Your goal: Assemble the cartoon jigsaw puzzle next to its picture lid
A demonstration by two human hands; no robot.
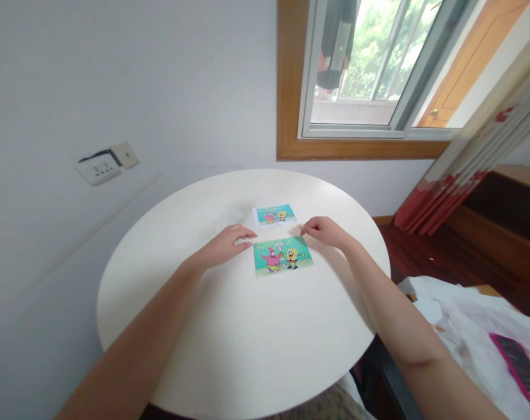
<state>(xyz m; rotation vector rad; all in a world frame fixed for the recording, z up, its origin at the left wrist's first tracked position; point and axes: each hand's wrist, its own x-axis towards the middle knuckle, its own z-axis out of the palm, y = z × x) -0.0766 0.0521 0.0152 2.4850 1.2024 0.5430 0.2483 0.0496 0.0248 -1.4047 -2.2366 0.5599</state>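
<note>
Front card on table, between left hand and right hand, rear card just behind

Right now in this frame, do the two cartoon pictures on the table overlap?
No, a strip of bare white table separates the nearer picture from the farther picture.

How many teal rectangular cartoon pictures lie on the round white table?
2. The nearer teal rectangular cartoon picture lies flat; a second, white-edged teal cartoon picture lies just beyond it. Any stacked underneath would be hidden.
</note>
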